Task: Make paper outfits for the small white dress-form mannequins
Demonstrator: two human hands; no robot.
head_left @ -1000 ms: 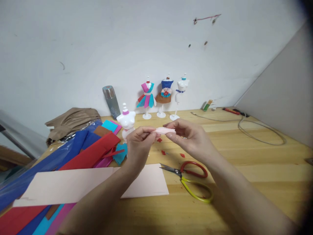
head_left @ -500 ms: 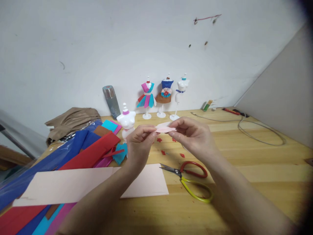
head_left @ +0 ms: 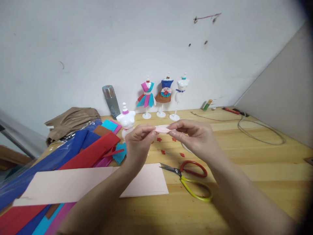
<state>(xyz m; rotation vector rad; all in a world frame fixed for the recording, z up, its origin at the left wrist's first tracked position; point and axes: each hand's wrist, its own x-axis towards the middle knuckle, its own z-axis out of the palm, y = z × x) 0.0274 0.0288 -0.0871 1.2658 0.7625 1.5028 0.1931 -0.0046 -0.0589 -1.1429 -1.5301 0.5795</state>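
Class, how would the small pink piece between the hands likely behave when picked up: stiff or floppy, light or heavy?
The pink piece is probably light: the left hand and right hand merely pinch its ends. Looking thin, it is likely floppy and may crease.

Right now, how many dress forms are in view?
4: the near form, partly hidden by the left hand; and the left form, middle form and right form by the wall.

The table (head_left: 256,160) bears scissors (head_left: 177,171) and, seemingly, red flowers (head_left: 159,139)
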